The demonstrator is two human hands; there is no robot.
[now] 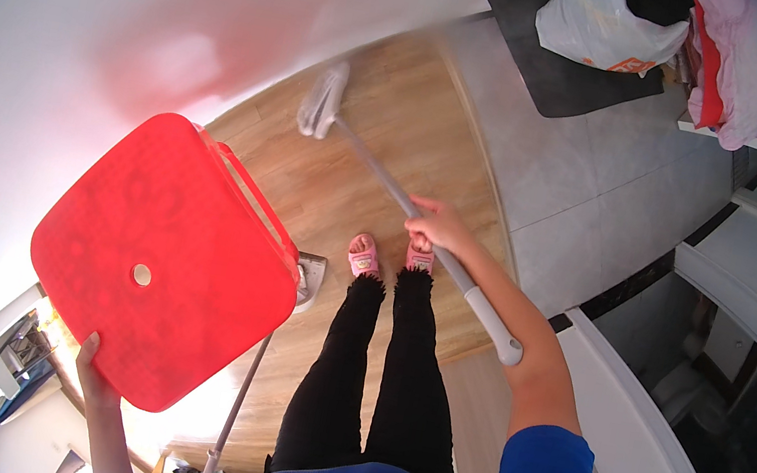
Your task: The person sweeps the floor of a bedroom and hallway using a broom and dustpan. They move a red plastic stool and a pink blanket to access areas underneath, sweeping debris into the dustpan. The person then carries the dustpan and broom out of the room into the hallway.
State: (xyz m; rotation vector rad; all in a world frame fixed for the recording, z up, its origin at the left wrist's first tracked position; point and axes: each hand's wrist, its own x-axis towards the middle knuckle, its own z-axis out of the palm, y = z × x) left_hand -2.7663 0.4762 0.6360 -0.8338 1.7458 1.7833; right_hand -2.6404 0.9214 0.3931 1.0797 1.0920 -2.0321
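So I'm standing here watching a two-handed juggle; the left hand (93,374) has a red plastic stool (193,255) by the edge of its seat, with one fingertip showing on the top face; the other fingers are hidden behind the seat, so I can't tell how they're spread, but it's clearly a hold and not a loose rest. The stool is tipped with its seat facing up toward the person, over on the left near the white wall (27,104); it looks lifted off the wooden floor (398,68), and I reckon an edge hold is just the easy way to carry something that broad one-handed.

The right hand (438,228) has its fingers curled snugly round the grey pole of a mop (323,100); it grips partway down, with the thick handle end lying back along the forearm (can't tell if it actually touches); seems to me that choking down like that makes a long pole steerable with one hand. The mop's pale head is out ahead near the foot of the wall, a bit blurry; no idea how hard it's pressing, if at all.

There's a second long-handled tool (239,399) slanting down behind the stool; its head is partly covered, so I won't swear what it is; pink slippers (362,260) are planted side by side between the two tools, probably for balance.
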